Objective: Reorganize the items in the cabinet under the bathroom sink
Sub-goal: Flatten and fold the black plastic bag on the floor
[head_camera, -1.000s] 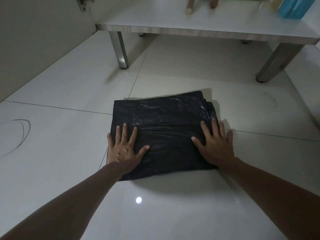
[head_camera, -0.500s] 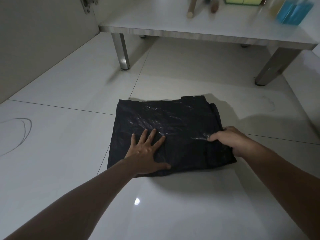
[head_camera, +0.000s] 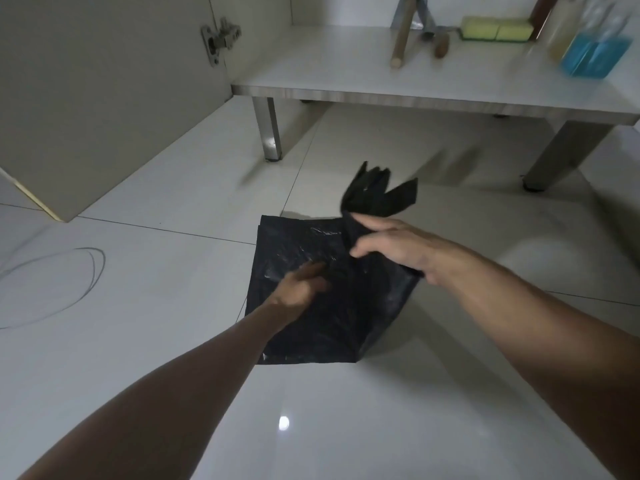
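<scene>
**Two hands on a black plastic bag on the floor**

The right hand (head_camera: 388,245) grips the right side of the black plastic bag (head_camera: 311,327), its fingers and thumb curled round a gathered fold that is lifted off the tiles, with loose flaps sticking up beyond the fingers. The left hand (head_camera: 299,289) lies on the middle of the bag; motion blur makes it hard to tell whether its fingers are flat or bent. The rest of the bag lies spread on the white tiled floor (head_camera: 138,341), in front of the cabinet shelf (head_camera: 346,77). On the shelf stand a yellow sponge (head_camera: 495,28), a wooden handle (head_camera: 401,36) and a bottle of blue liquid (head_camera: 595,53). The cabinet door (head_camera: 104,98) is open at left.
</scene>
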Demonstrator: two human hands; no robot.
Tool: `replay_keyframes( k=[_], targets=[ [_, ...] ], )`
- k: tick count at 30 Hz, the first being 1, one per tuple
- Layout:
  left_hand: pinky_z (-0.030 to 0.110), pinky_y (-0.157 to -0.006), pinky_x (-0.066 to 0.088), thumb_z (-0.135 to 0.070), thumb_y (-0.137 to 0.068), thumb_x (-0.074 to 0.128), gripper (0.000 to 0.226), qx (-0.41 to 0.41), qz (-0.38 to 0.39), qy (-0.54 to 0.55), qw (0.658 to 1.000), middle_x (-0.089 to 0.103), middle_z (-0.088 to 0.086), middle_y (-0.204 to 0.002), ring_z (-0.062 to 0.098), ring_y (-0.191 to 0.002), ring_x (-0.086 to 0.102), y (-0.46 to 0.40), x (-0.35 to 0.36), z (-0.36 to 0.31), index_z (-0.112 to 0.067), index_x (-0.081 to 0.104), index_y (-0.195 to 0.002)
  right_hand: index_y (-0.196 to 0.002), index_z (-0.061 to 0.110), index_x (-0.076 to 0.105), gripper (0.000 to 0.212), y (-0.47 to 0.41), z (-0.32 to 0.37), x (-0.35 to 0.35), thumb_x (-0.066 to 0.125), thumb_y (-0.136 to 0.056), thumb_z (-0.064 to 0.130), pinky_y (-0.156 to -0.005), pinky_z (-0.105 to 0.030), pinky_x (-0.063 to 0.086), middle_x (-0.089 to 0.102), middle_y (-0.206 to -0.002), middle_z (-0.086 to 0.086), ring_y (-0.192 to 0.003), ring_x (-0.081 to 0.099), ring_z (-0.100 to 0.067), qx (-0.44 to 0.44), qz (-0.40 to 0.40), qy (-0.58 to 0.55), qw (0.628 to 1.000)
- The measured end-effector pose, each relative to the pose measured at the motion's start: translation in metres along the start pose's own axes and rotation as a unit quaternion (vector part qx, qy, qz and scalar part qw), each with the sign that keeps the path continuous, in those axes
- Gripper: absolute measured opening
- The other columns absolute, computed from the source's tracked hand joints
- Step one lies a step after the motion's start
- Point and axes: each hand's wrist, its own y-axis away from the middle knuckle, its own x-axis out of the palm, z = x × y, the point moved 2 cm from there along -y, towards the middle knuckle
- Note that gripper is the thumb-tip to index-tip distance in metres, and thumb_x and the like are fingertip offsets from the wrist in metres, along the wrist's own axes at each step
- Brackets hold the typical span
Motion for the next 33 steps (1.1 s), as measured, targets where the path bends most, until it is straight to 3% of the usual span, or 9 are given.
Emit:
replay_keyframes(
  k=[3, 7, 12, 16, 20, 23, 28, 30, 33],
  targets=[
    [0.049, -0.103, 0.044, -0.055, -0.068, 0.064, 0.058, -0.060, -0.111, 0.245, 0.961, 0.070, 0.015, -0.114, 0.030, -0.106, 0.064, 0.002, -0.032, 0.001, -0.011, 0.073, -0.105, -0.143, 0.036, 0.044, 0.059, -0.009, 0.012, 0.044, 0.056, -0.086, 0.044, -0.115, -0.029, 0.022, 0.040, -0.151, 0.009, -0.136, 0.040, -0.012, -0.028, 0.046, -0.065, 0.996],
    [0.046, -0.098, 0.045, -0.069, -0.086, 0.043, 0.076, -0.118, -0.032, 0.333, 0.935, 0.065, 0.020, -0.116, 0.035, -0.109, 0.061, 0.011, -0.052, -0.001, -0.006, 0.060, -0.124, -0.151, 0.020, 0.032, 0.053, -0.018, -0.007, 0.096, 0.038, -0.100, 0.036, -0.108, -0.021, 0.016, 0.030, -0.157, 0.004, -0.144, 0.028, -0.013, -0.025, 0.091, -0.023, 0.995],
    [0.039, -0.084, 0.058, -0.022, -0.071, 0.083, 0.046, -0.177, -0.230, 0.033, 0.956, 0.071, 0.011, -0.099, 0.028, -0.087, 0.069, 0.021, -0.063, 0.022, -0.007, 0.067, -0.112, -0.140, 0.016, 0.048, 0.043, -0.024, -0.041, 0.105, 0.041, -0.098, 0.017, -0.113, -0.028, 0.029, 0.049, -0.144, -0.002, -0.136, 0.041, -0.020, -0.097, -0.094, 0.094, 0.986],
    [0.033, -0.086, 0.054, -0.024, -0.071, 0.079, 0.038, -0.178, -0.256, -0.125, 0.942, 0.069, 0.005, -0.100, 0.025, -0.094, 0.065, 0.035, -0.060, 0.042, -0.018, 0.067, -0.107, -0.150, 0.022, 0.031, 0.050, -0.023, -0.071, 0.106, 0.037, -0.102, 0.035, -0.121, -0.043, 0.010, 0.015, -0.162, -0.002, -0.150, 0.008, -0.022, -0.083, -0.061, 0.301, 0.948],
    [0.039, -0.085, 0.055, -0.018, -0.063, 0.076, 0.038, -0.144, -0.250, -0.177, 0.941, 0.065, 0.008, -0.101, 0.029, -0.100, 0.060, 0.039, -0.056, 0.050, -0.018, 0.068, -0.100, -0.155, 0.028, 0.011, 0.060, -0.023, -0.093, 0.108, 0.029, -0.102, 0.049, -0.122, -0.042, 0.000, -0.012, -0.163, -0.001, -0.150, -0.012, -0.021, -0.089, -0.012, 0.379, 0.921],
    [0.031, -0.079, 0.053, -0.007, -0.064, 0.074, 0.037, -0.110, -0.241, -0.171, 0.949, 0.062, 0.010, -0.105, 0.027, -0.093, 0.061, 0.043, -0.057, 0.048, -0.013, 0.064, -0.099, -0.155, 0.030, 0.005, 0.063, -0.021, -0.104, 0.107, 0.025, -0.101, 0.053, -0.122, -0.041, -0.002, -0.016, -0.162, -0.001, -0.149, -0.015, -0.022, -0.104, -0.017, 0.422, 0.900],
    [0.030, -0.099, 0.040, 0.006, -0.076, 0.054, 0.071, -0.024, -0.245, -0.207, 0.947, 0.030, 0.011, -0.145, 0.030, -0.118, 0.050, 0.062, -0.050, 0.038, -0.015, 0.034, -0.141, -0.155, 0.030, 0.006, 0.068, -0.020, -0.108, 0.110, 0.013, -0.095, 0.060, -0.119, -0.048, -0.003, -0.012, -0.163, -0.002, -0.149, -0.013, -0.026, -0.104, -0.067, 0.454, 0.882],
    [0.040, -0.113, 0.030, 0.001, -0.076, 0.045, 0.076, 0.055, -0.248, -0.322, 0.912, 0.015, 0.012, -0.157, 0.033, -0.137, 0.030, 0.072, -0.039, 0.034, -0.016, 0.025, -0.148, -0.155, 0.027, 0.006, 0.066, -0.024, -0.101, 0.109, 0.016, -0.097, 0.056, -0.119, -0.047, -0.003, -0.011, -0.163, -0.002, -0.150, -0.013, -0.025, -0.120, -0.079, 0.451, 0.881],
    [0.052, -0.119, 0.006, -0.033, -0.088, 0.025, 0.068, 0.155, -0.188, -0.500, 0.831, 0.001, 0.011, -0.162, 0.028, -0.149, -0.001, 0.073, -0.020, 0.045, -0.014, 0.015, -0.153, -0.156, 0.023, 0.004, 0.065, -0.031, -0.096, 0.110, 0.023, -0.101, 0.051, -0.121, -0.046, -0.003, -0.011, -0.163, -0.001, -0.149, -0.014, -0.023, -0.131, -0.077, 0.439, 0.885]
  ],
)
